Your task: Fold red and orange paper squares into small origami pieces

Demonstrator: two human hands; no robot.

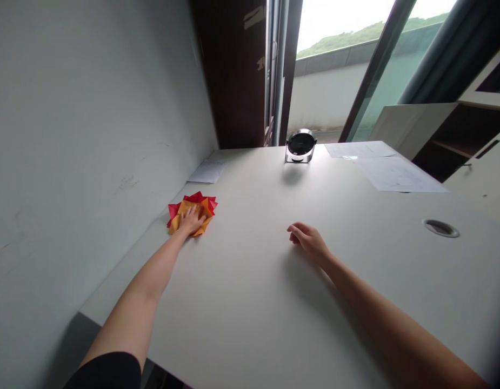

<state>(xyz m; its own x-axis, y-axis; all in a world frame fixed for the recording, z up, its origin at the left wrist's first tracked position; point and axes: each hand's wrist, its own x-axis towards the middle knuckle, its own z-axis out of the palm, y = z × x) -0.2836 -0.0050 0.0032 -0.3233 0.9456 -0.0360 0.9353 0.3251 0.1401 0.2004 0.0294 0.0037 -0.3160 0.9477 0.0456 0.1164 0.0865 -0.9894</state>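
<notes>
Sleeve (pixel 107 371), black, seven o'clock. Paper (pixel 205 207), folded, red-orange, nine o'clock: I judge it light, crushable, best pinched at thick folds. Left hand (pixel 192 220): spread over it, no grip on my feed. Right hand (pixel 308 242), four o'clock: loosely curled, apparently empty.

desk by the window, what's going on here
A person has their left hand spread on top of a red and orange folded paper, which lies on the desk near the wall. Their right hand is over the middle of the desk, fingers curled, with nothing visible in it. A round black mirror-like thing stands at the far edge, with sheets to its right.
</notes>
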